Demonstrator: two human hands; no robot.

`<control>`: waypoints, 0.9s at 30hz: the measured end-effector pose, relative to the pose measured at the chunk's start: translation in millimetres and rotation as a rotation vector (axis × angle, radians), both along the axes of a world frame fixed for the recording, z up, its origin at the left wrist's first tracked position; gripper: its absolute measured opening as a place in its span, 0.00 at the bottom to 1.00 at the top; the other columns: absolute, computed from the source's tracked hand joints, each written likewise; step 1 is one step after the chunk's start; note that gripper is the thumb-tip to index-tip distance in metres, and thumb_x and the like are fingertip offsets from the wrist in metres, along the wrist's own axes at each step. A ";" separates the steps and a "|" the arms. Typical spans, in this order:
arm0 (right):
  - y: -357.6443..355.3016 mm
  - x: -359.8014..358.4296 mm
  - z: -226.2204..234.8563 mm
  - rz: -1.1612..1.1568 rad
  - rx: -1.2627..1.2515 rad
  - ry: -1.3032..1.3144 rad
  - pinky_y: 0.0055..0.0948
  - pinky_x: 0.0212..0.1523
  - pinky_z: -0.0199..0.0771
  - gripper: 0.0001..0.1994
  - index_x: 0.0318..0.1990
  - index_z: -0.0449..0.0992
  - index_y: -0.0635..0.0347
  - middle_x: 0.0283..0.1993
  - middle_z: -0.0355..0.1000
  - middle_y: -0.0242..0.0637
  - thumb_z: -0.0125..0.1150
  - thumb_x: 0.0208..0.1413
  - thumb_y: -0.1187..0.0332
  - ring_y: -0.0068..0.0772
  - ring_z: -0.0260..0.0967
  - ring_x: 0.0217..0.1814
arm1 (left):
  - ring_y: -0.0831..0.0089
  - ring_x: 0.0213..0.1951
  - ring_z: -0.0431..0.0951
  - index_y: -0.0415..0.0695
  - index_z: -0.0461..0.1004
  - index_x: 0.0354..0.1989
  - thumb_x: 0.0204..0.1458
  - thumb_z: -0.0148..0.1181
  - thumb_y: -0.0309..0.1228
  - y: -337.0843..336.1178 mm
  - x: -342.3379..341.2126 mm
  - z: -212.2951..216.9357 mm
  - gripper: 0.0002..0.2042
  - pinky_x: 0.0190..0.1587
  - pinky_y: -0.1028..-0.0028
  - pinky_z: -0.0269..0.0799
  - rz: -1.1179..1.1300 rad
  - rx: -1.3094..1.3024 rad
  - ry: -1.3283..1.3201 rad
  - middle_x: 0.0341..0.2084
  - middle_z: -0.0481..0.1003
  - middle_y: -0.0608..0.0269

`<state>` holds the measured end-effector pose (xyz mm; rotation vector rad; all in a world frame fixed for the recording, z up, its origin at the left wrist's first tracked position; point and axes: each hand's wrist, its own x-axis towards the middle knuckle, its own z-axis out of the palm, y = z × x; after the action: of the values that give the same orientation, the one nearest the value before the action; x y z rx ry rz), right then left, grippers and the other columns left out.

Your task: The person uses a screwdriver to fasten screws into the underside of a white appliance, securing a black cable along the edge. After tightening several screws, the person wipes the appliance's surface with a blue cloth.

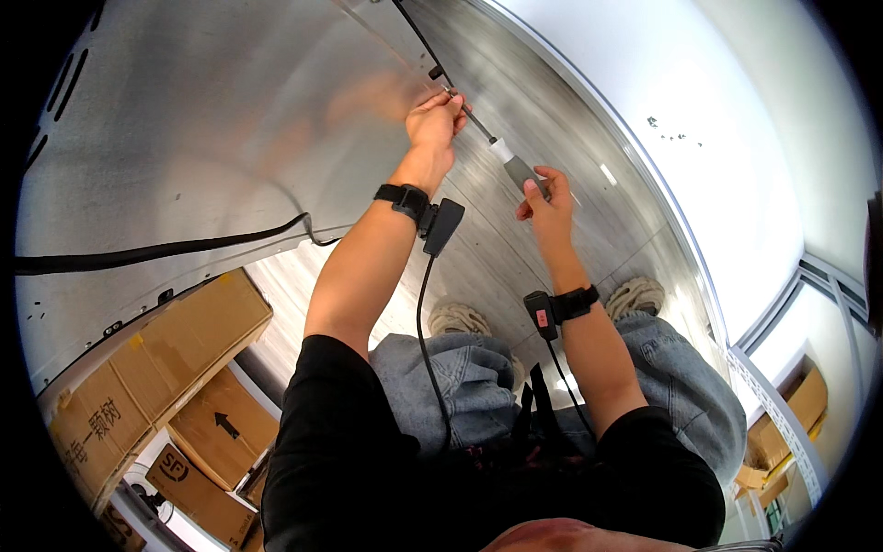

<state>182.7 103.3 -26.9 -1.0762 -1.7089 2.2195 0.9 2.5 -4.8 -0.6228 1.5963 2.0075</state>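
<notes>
A screwdriver [520, 170] with a grey and white handle and a long thin metal shaft slants up to the left. My right hand [550, 207] holds the end of its handle between thumb and fingers. At the other end of the shaft, my left hand [437, 124] is closed, with thumb and fingers pinched around the tip. Whether a small screw is also in that pinch is hidden. The tip is at the edge of a large brushed-metal panel [248, 120], just below a small black fitting [436, 72] on that edge.
A black cable [166, 253] crosses the metal panel. Cardboard boxes [179, 354] stand at lower left. A white panel [681, 120] rises along the right, beyond the grey wood-look floor [497, 235]. Black devices with cables [443, 225] are strapped to both my wrists.
</notes>
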 end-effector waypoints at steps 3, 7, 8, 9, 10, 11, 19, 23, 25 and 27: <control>3.8 -1.0 11.6 0.052 -0.205 -0.086 0.23 0.17 0.62 0.15 0.48 0.63 0.63 0.38 0.65 0.39 0.57 0.56 0.69 0.22 0.60 0.17 | 0.75 0.33 0.77 0.39 0.71 0.40 0.56 0.51 0.21 -0.4 2.8 8.0 0.05 0.33 0.80 0.72 -0.027 0.010 0.002 0.36 0.76 0.62; -0.7 0.2 11.3 0.026 -0.124 0.000 0.22 0.21 0.64 0.16 0.48 0.63 0.62 0.37 0.65 0.38 0.59 0.54 0.71 0.20 0.62 0.22 | 0.74 0.35 0.77 0.39 0.71 0.42 0.56 0.51 0.21 1.7 2.9 13.1 0.07 0.34 0.80 0.72 -0.035 -0.014 -0.010 0.37 0.76 0.62; -5.2 1.8 5.8 0.006 -0.015 0.041 0.22 0.23 0.64 0.16 0.48 0.63 0.61 0.37 0.66 0.38 0.59 0.54 0.70 0.20 0.62 0.23 | 0.74 0.36 0.78 0.39 0.71 0.42 0.56 0.51 0.22 2.7 2.6 12.8 0.07 0.34 0.80 0.72 -0.039 -0.020 -0.009 0.37 0.76 0.62; -7.4 4.5 -5.2 0.009 0.081 0.065 0.22 0.24 0.64 0.16 0.48 0.64 0.61 0.37 0.66 0.38 0.60 0.54 0.70 0.20 0.61 0.23 | 0.74 0.36 0.78 0.40 0.70 0.42 0.56 0.51 0.22 2.3 2.1 10.8 0.07 0.34 0.80 0.72 -0.041 -0.018 -0.007 0.37 0.76 0.62; -10.3 6.8 -16.1 0.010 0.176 0.090 0.22 0.26 0.64 0.16 0.47 0.64 0.62 0.38 0.66 0.38 0.60 0.54 0.70 0.19 0.61 0.24 | 0.75 0.36 0.78 0.40 0.70 0.42 0.56 0.51 0.22 2.0 1.6 8.4 0.07 0.34 0.80 0.72 -0.046 -0.016 -0.003 0.37 0.76 0.62; -11.0 9.6 -26.1 0.011 0.271 0.115 0.22 0.27 0.64 0.16 0.47 0.64 0.62 0.38 0.66 0.37 0.60 0.53 0.70 0.19 0.61 0.25 | 0.75 0.36 0.78 0.40 0.70 0.42 0.56 0.51 0.22 1.7 1.2 6.0 0.07 0.34 0.80 0.72 -0.050 -0.014 0.000 0.38 0.76 0.63; -10.8 -5.2 46.8 -0.065 -0.241 -0.073 0.20 0.13 0.53 0.15 0.47 0.67 0.62 0.24 0.66 0.33 0.50 0.61 0.61 0.16 0.54 0.15 | 0.74 0.35 0.78 0.40 0.70 0.42 0.56 0.51 0.23 -1.2 2.0 10.2 0.07 0.34 0.80 0.74 -0.062 0.047 -0.012 0.38 0.76 0.62; 22.8 -7.2 45.8 0.045 -0.440 -0.135 0.21 0.20 0.59 0.15 0.46 0.68 0.62 0.27 0.69 0.34 0.55 0.58 0.62 0.20 0.62 0.23 | 0.73 0.34 0.78 0.38 0.70 0.42 0.56 0.52 0.23 -1.5 1.7 11.1 0.06 0.32 0.81 0.76 -0.048 0.056 -0.016 0.38 0.76 0.61; 16.6 -6.4 39.7 0.140 -0.113 -0.108 0.21 0.21 0.62 0.13 0.45 0.68 0.62 0.30 0.69 0.36 0.58 0.55 0.66 0.21 0.63 0.23 | 0.73 0.33 0.78 0.38 0.70 0.42 0.56 0.52 0.23 -0.2 0.0 7.6 0.07 0.31 0.81 0.76 -0.051 0.033 -0.021 0.37 0.76 0.60; 4.5 -4.1 26.2 0.143 0.322 -0.014 0.22 0.22 0.63 0.13 0.44 0.69 0.62 0.33 0.70 0.38 0.60 0.52 0.71 0.22 0.64 0.24 | 0.73 0.33 0.78 0.38 0.70 0.42 0.56 0.53 0.23 0.0 -0.8 5.7 0.07 0.30 0.81 0.76 -0.047 0.017 -0.022 0.37 0.76 0.60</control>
<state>178.7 107.8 -0.7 -0.9198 -2.1163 1.9189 0.1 2.5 0.9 -0.5933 1.5650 1.9723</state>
